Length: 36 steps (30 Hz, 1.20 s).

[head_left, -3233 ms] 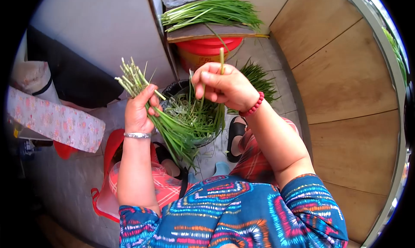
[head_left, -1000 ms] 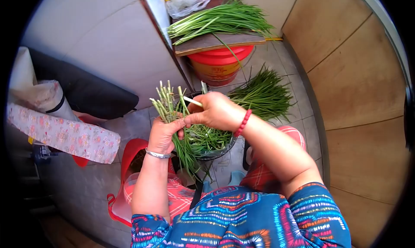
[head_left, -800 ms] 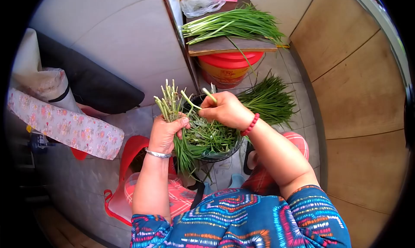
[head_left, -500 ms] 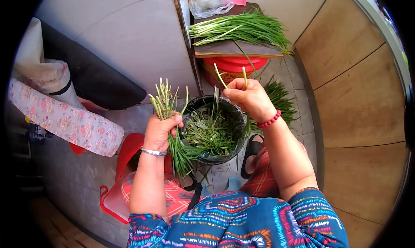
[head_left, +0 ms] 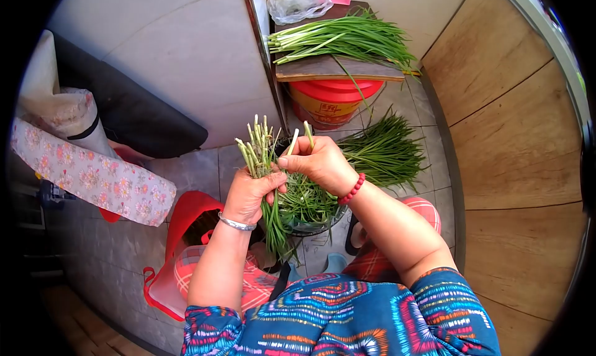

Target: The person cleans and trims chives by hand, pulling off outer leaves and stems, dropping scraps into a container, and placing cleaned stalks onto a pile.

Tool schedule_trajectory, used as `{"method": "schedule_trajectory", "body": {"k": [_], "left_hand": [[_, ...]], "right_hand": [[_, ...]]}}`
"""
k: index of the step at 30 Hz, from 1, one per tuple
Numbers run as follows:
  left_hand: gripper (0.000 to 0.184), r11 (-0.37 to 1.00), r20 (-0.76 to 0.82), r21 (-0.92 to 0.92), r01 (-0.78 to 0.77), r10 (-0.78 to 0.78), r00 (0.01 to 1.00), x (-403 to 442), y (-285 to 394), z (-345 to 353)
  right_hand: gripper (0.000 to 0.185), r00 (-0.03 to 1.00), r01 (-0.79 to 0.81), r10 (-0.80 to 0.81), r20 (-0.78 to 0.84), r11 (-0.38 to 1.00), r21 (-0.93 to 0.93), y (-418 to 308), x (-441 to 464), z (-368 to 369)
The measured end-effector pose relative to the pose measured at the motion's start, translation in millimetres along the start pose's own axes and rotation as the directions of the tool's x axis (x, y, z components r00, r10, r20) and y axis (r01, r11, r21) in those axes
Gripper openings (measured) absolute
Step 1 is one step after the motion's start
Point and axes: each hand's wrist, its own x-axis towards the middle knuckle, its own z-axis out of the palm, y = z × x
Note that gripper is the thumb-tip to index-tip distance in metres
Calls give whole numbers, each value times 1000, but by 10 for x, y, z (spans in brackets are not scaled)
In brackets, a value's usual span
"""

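Observation:
My left hand point(head_left: 248, 194) is closed around a bunch of garlic chives point(head_left: 256, 146), pale stem ends up and green leaves hanging down below the fist. My right hand point(head_left: 321, 164) has come close beside it, pinching a couple of chive stems point(head_left: 293, 142) whose whitish ends stick up past the fingers. Both hands are over a black-lined bin point(head_left: 340, 217) with green leaf scraps point(head_left: 307, 200) in it. My right hand and forearm cover part of the bin.
Trimmed chives point(head_left: 347, 38) lie on a wooden board point(head_left: 335, 69) above a red bucket point(head_left: 326, 101). More chives point(head_left: 388, 151) rest on the tiled floor to the right. A red-edged bag point(head_left: 192, 210) stands at the left, near a flowered roll point(head_left: 99, 176). Wooden panels point(head_left: 515, 163) line the right.
My right hand has moved left and down with its stems, right up to my left hand. My left hand has shifted slightly right with the bunch.

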Motion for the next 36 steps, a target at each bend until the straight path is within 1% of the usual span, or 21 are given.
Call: {"method": "schedule_trajectory", "body": {"k": [2, 4, 6, 8, 9, 11, 14, 15, 17, 18, 19, 21, 23, 25, 26, 27, 29, 32, 33, 35, 36], "left_hand": [[14, 1000, 18, -30, 8, -7, 1000, -6, 15, -2], [12, 998, 36, -61, 15, -13, 999, -18, 42, 2], [11, 977, 90, -183, 113, -98, 991, -26, 63, -13], [11, 959, 115, -244, 147, -122, 986, -30, 35, -63], [11, 936, 142, -302, 183, -145, 979, -26, 19, -86], [12, 940, 123, -285, 188, -158, 980, -12, -2, -113], [13, 939, 85, -286, 191, -174, 981, -5, 13, -141], [13, 933, 68, -305, 191, -179, 982, -4, 16, -159], [13, 935, 55, -308, 175, -167, 984, 9, 27, -200], [12, 931, 28, -326, 166, -166, 986, 10, 34, -211], [12, 926, 1, -343, 157, -167, 986, 11, 38, -217], [11, 930, -14, -342, 136, -149, 989, 14, 65, -232], [12, 922, -11, -365, 130, -144, 990, 15, 69, -245], [11, 929, -20, -351, 119, -134, 991, 13, 66, -231], [11, 925, -17, -360, 119, -134, 991, 14, 64, -234], [11, 921, -10, -370, 122, -135, 991, 13, 60, -233], [11, 914, -13, -381, 137, -153, 988, 8, 76, -224], [10, 920, -13, -378, 104, -118, 993, 15, 56, -252], [11, 925, -24, -367, 101, -118, 993, 13, 62, -251], [11, 926, -11, -366, 94, -105, 994, 11, 57, -257], [11, 926, -10, -364, 100, -111, 994, 11, 57, -253]], "right_hand": [[8, 1000, -21, 23, -13, 994, 111, -84, -36, 13], [9, 1000, -24, 24, -3, 993, 113, -138, -51, 14], [9, 1000, -25, 25, 6, 993, 116, -158, -49, -4], [11, 999, 33, -32, 37, 999, -12, -164, -49, -22], [11, 999, 33, -32, 38, 999, -13, -156, -44, -32], [12, 981, 193, -182, 67, 951, -244, -133, -29, -53], [12, 982, 165, -186, -29, 926, -339, -186, -42, -104], [16, 979, 173, -195, -60, 950, -261, -198, -23, -120], [20, 993, -8, 2, -118, 999, -51, -340, -67, -227], [22, 991, -27, 36, -129, 997, 69, -387, -86, -221], [22, 991, -27, 36, -128, 997, 67, -390, -80, -229], [24, 968, -243, 226, -108, 953, -180, -385, -62, -242], [18, 987, -109, 143, 72, 930, -351, -144, -17, -298], [15, 959, -257, 266, 102, 962, -96, -190, -42, -249], [14, 947, -300, 278, 161, 944, 135, -163, -21, -286], [15, 937, -337, 274, 217, 872, 355, -144, 7, -337], [26, 952, -306, 234, 197, 761, 572, -158, 33, -450], [33, 973, -225, 108, 205, 650, 726, -218, 15, -733], [34, 984, -177, 132, 118, 667, 724, -324, -36, -780], [34, 994, -109, 77, 77, 723, 682, -410, -126, -1001], [34, 998, -62, 66, 13, 813, 580, -477, -189, -1113]]}}
